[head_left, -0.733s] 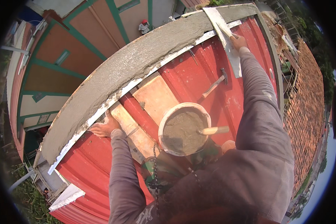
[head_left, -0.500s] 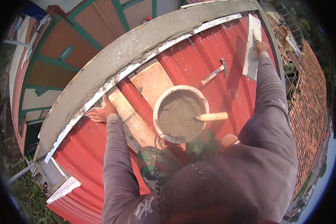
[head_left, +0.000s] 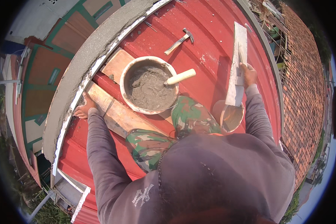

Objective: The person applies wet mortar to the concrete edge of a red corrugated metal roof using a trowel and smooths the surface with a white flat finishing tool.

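My right hand (head_left: 250, 75) grips a long, pale plastering float (head_left: 239, 43) by its handle. The lower end of the float reaches to the mouth of a small bucket (head_left: 227, 116), overlapping its rim. My left hand (head_left: 84, 107) is pressed down with fingers apart, by the white edge strip (head_left: 71, 120) and the end of a wooden board (head_left: 110, 108). Between my arms stands a round bucket (head_left: 125, 91) of wet grey mortar (head_left: 147, 84). A light-coloured tool handle (head_left: 181, 77) sticks out of the mortar; its other end is buried.
A curved wall top (head_left: 87, 56) of wet grey render runs along the left, with a drop beyond it. Red metal roofing (head_left: 205, 59) with raised ribs lies beneath me. On it are a claw hammer (head_left: 178, 42) and another board (head_left: 117, 64). A tiled roof (head_left: 302, 93) stands at right.
My view has shifted, so the bucket and hammer appear farther left and higher. The float has come back nearer my body, to the small bucket. My left hand stays by the edge strip.
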The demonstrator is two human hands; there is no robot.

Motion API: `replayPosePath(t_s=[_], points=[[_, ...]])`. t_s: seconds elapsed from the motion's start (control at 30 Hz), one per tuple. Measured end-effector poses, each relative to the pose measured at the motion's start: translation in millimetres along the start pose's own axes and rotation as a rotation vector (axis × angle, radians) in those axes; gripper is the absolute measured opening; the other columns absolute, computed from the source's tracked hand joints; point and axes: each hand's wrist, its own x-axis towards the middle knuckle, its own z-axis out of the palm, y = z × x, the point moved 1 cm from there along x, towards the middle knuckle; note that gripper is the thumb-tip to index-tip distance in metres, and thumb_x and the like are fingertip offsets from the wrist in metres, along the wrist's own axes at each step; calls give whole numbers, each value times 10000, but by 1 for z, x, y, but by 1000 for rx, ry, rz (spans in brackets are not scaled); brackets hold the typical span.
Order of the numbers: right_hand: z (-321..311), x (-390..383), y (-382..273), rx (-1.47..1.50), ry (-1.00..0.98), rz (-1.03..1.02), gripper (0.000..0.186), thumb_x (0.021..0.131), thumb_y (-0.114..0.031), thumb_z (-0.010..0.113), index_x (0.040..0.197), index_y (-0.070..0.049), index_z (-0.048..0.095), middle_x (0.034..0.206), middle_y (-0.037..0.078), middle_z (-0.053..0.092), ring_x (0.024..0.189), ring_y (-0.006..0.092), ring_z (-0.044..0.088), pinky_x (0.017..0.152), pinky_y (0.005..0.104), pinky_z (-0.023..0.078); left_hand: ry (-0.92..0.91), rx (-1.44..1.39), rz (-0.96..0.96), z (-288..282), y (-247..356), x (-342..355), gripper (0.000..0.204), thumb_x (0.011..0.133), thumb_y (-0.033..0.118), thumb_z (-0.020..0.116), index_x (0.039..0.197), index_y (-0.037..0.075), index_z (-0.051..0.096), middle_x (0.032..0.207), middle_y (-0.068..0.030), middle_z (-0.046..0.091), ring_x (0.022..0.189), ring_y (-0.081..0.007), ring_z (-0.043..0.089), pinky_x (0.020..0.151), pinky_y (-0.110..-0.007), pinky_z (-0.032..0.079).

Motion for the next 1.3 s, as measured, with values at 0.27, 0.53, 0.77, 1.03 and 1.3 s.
replayPosePath(t_s=[0.27, 0.53, 0.77, 1.03, 1.3], points=[[-131, -43, 5, -335, 48, 145, 319, 861, -237, 754, 1026, 34, 717, 813, 64, 697, 653, 140, 627, 596, 334, 494, -91, -87, 81, 1, -36, 25, 1578, 704, 1026, 514, 1571, -231, 118, 1648, -478, 3, 1604, -501, 63, 1310, -526, 92], [-170, -126, 46, -332, 64, 228, 227, 881, -168, 712, 1038, -30, 626, 756, 53, 638, 564, 139, 564, 492, 327, 438, -149, -83, 62, -7, -37, 29, 1628, 663, 1037, 542, 1581, -221, 69, 1662, -458, 31, 1607, -492, 65, 1308, -529, 104], [-143, -111, 76, -383, 7, 81, 218, 883, -122, 720, 1055, -20, 634, 803, 48, 661, 594, 126, 590, 527, 309, 471, -224, -82, 31, -17, -27, 30, 1535, 725, 979, 581, 1607, -176, 87, 1685, -423, 17, 1614, -479, 33, 1311, -518, 80], [-70, -58, 6, -173, -105, 28, 289, 918, -164, 745, 1100, 34, 643, 806, 39, 657, 622, 111, 586, 555, 296, 462, -219, -38, 93, -31, -43, 20, 1468, 757, 940, 603, 1644, -106, 79, 1730, -329, 49, 1627, -431, 56, 1309, -546, 95], [38, 13, -9, -136, -87, -96, 413, 954, -216, 722, 1230, 79, 632, 1047, 130, 721, 920, 190, 685, 821, 342, 535, -249, 90, 226, -50, -66, -78, 1371, 803, 844, 668, 1661, -62, 99, 1741, -296, 57, 1630, -418, 46, 1307, -559, 110]])
